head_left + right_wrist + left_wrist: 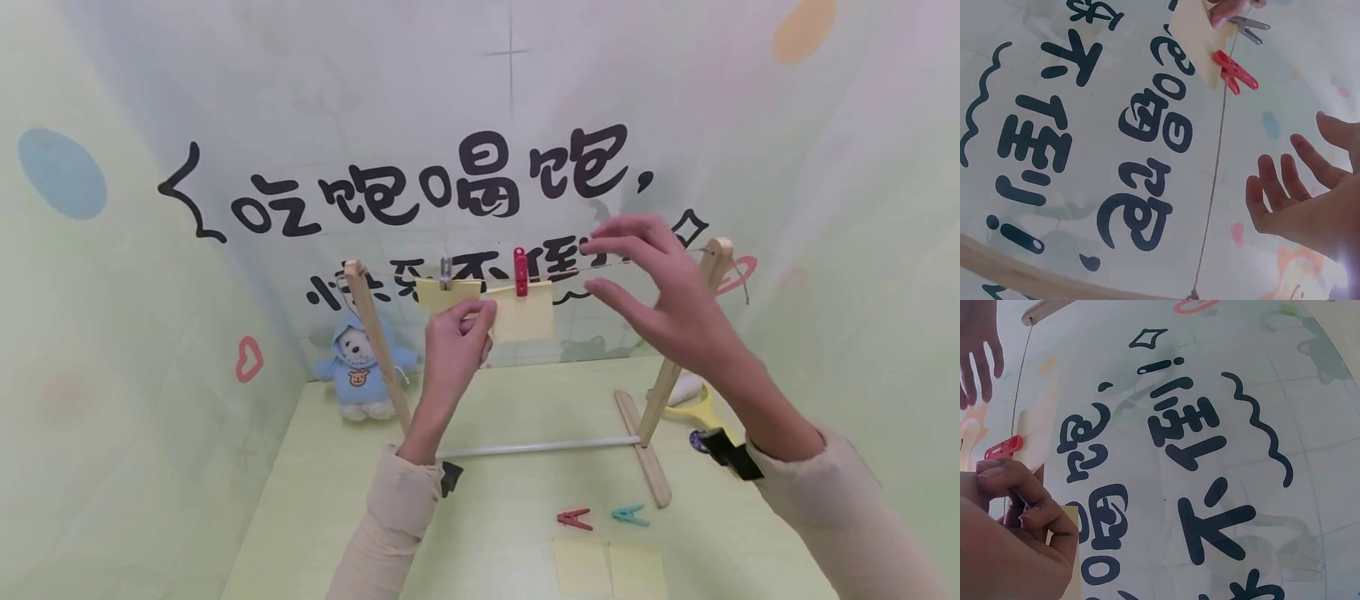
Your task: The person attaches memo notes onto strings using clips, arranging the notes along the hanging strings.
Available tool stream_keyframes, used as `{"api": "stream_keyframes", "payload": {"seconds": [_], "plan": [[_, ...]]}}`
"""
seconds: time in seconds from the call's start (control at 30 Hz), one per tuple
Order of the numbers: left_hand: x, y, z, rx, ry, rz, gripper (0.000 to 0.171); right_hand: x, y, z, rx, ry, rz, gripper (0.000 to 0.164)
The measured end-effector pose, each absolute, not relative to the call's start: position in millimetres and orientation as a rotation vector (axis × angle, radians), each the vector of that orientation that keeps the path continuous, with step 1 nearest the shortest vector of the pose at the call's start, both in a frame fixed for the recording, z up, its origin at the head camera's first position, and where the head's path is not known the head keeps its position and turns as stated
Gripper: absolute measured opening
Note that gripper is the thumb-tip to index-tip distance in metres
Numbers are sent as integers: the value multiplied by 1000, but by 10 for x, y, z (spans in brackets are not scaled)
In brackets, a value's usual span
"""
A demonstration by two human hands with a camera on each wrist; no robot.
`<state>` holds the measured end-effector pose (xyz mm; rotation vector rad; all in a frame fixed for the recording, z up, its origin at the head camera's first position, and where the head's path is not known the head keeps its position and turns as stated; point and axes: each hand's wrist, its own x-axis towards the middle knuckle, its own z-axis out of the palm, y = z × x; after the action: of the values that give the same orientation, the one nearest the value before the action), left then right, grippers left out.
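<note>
A left-hand grip [459, 333] pinches a pale-yellow, square paper note [527, 317] by its left edge, apparently steadying it beneath a red plastic clothespin [521, 273] on thin brown twine [1217, 162] toward the table's [300, 500] far edge; the right hand [675, 300], fingers apart, holds nothing.

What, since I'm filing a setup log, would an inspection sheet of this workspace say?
Surface: pale green table.
Job's things: on the string of a wooden frame, a grey clip holds a first paper and a red clip a second paper; on the table lie a loose red clip, a teal clip, a left loose paper and a right loose paper.
Clutter: stuffed toy by the left post; partly hidden yellow item and white item by the right post.
Grippers: left hand pinches the second paper; right hand holds nothing, thumb and fingers apart.
Cables: nothing seen.
Surroundings: wall with black lettering and coloured shapes.
</note>
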<state>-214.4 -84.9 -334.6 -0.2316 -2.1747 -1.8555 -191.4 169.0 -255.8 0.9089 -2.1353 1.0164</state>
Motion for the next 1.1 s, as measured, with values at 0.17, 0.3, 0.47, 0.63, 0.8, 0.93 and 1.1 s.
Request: {"api": "stream_keyframes", "payload": {"seconds": [0.17, 0.3, 0.47, 0.63, 0.8, 0.93, 1.1], "plan": [[-2149, -845, -3397, -215, -2190, -1864, 25, -1655, 1912, -2699, 912, -2095, 1011, 45], [-2145, -859, -3475, -217, -2223, -1853, 25, -1551, 2071, -2901, 916, -2081, 1021, 39], [-2161, -877, -3595, -266, -2260, -1841, 25, -1445, 2295, -3196, 830, -2107, 1011, 39], [-2164, -905, -3715, -340, -2275, -1849, 22, -1363, 2459, -3553, 737, -2188, 1043, 46], [-2149, -937, -3930, -441, -2325, -1863, 21, -1307, 2512, -4005, 705, -2274, 1084, 47], [-2124, -942, -4209, -491, -2404, -1810, 23, -1270, 2517, -4370, 699, -2319, 1043, 47], [-1955, -877, -4775, -523, -2578, -1746, 30, -1201, 2554, -4760, 707, -2380, 971, 46]]}}
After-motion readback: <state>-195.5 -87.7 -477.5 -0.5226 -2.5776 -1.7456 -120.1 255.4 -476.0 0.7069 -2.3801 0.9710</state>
